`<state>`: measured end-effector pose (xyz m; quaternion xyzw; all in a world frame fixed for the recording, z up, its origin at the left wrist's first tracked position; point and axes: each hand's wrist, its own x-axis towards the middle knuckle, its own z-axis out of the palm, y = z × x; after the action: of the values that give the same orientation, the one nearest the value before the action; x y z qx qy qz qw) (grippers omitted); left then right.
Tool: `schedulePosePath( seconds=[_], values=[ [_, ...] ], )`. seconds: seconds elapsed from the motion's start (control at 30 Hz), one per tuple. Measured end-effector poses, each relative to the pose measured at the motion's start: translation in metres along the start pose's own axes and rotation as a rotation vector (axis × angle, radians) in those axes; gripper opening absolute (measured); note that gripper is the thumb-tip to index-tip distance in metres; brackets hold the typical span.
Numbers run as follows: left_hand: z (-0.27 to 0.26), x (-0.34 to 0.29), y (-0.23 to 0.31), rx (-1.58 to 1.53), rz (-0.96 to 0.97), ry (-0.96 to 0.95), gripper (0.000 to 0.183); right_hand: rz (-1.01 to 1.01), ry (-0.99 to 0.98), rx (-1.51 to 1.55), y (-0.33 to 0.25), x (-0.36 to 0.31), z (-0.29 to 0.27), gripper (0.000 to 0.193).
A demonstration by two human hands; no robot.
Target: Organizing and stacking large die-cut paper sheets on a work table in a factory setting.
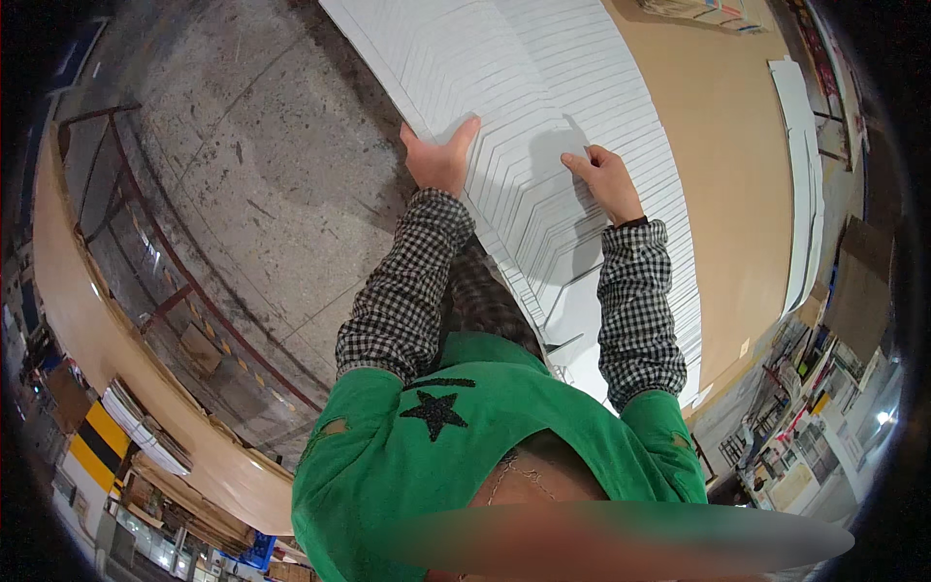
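Note:
A long row of overlapping white cardboard sheets (529, 107) spreads away from my body, their bent edges making stepped lines. At its left edge my left hand (441, 160) is closed on the sheets, the thumb on top and the fingers over the side, partly hidden. Farther right, my right hand (609, 184) is closed at the sheets, its thumb pointing left along the surface. Its curled fingertips are mostly hidden. Shadows of both hands fall on the white surface.
A brown board surface (737, 194) lies right of the sheets, with white strips (800, 184) along its far side. To the left are the stained concrete floor (272, 175), a dark red metal frame (165, 242) and a curved tan panel (126, 339). Clutter stands at lower right.

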<state>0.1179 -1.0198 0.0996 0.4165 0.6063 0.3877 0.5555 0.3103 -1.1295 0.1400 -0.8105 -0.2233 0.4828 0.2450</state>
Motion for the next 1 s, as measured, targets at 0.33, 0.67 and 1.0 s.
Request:
schedulePosePath(
  seconds=[0.33,0.67,1.0],
  values=[
    [-0.003,0.013,-0.023,0.121,-0.013,0.023,0.088,-0.073,0.015,-0.101,-0.002,0.0,0.0,0.029],
    [-0.01,-0.02,-0.029,-0.045,-0.174,-0.113,0.066,-0.092,0.045,0.064,0.01,-0.001,0.004,0.03],
    [-0.006,-0.026,-0.019,-0.272,-0.299,-0.193,0.051,-0.181,0.077,0.028,0.013,0.004,0.005,0.027]
  ],
)
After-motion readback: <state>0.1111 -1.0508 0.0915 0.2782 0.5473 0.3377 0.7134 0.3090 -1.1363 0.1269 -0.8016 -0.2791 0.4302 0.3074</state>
